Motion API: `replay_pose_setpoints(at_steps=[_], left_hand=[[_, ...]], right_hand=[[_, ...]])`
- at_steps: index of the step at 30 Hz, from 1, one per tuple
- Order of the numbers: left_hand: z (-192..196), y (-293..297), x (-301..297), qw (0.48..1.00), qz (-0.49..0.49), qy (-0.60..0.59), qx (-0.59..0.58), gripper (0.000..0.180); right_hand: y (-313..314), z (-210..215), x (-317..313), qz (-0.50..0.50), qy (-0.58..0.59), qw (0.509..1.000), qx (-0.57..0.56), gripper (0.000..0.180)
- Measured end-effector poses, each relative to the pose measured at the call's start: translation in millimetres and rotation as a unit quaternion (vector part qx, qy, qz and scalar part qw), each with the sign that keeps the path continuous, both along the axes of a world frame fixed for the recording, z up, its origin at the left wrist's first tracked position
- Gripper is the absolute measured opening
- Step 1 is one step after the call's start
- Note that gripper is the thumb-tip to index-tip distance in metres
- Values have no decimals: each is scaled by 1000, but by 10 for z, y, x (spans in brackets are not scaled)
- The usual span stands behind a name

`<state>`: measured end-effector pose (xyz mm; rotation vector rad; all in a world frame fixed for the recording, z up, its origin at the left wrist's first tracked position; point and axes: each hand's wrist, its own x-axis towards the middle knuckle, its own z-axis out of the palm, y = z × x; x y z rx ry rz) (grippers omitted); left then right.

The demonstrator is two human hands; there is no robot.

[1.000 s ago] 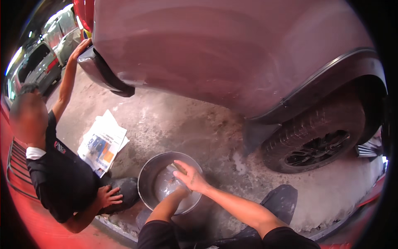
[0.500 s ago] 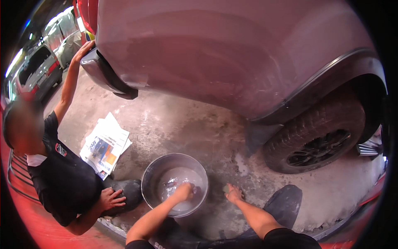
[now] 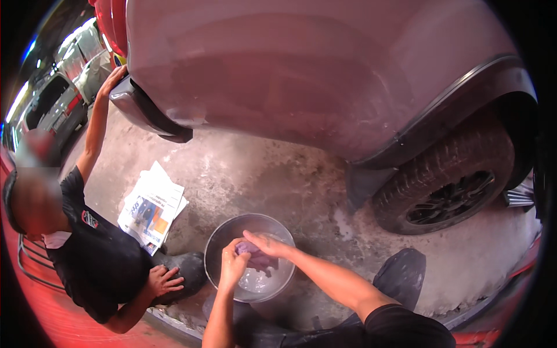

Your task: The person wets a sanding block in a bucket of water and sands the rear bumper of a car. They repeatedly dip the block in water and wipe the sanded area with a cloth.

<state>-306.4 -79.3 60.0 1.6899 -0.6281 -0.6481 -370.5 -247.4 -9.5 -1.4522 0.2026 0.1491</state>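
Observation:
Over the bucket (image 3: 292, 264) of cloudy water, both my hands are on a wet purple cloth (image 3: 262, 261). My left hand (image 3: 234, 260) is closed around its left side. From the right, my right hand (image 3: 266, 243) presses against the cloth's upper part, its fingers pointing toward the left hand and partly hidden. The lower end of the cloth hangs loose above the water. Whether anything else is in my right palm cannot be seen.
A dusty vehicle body panel (image 3: 278, 75) spans the top, with a wheel (image 3: 447, 180) at right and a bumper corner (image 3: 148, 110) at left. A co-worker (image 3: 98, 249) crouches at left, one hand on the bumper. Newspapers (image 3: 152, 209) lie on the concrete floor.
My left hand has lifted the cloth out of the water. My right hand has moved from the floor to the cloth; the small greenish pad it had there is no longer visible.

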Motion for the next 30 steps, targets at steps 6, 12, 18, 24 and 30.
replay_pose_setpoints(at_steps=[6, 12, 18, 24, 30], left_hand=[[-169, -57, 243, 995, 86, -31, -50, 47], [-387, 130, -228, 980, -106, -170, 17, 63], [-361, 203, -24, 867, -157, -459, 116, 86], [-906, -53, 140, 788, -181, -545, 222, 57], [-906, -290, 159, 814, -224, -428, 324, 30]], right_hand=[[-1, -96, -114, -92, 77, 978, 169, 63], [45, -33, -227, -113, 121, 917, 363, 33], [-78, -224, -155, -15, 15, 971, 237, 39], [-81, -194, -61, 152, 145, 978, -14, 44], [-88, -836, -6, 99, 45, 881, -460, 29]])
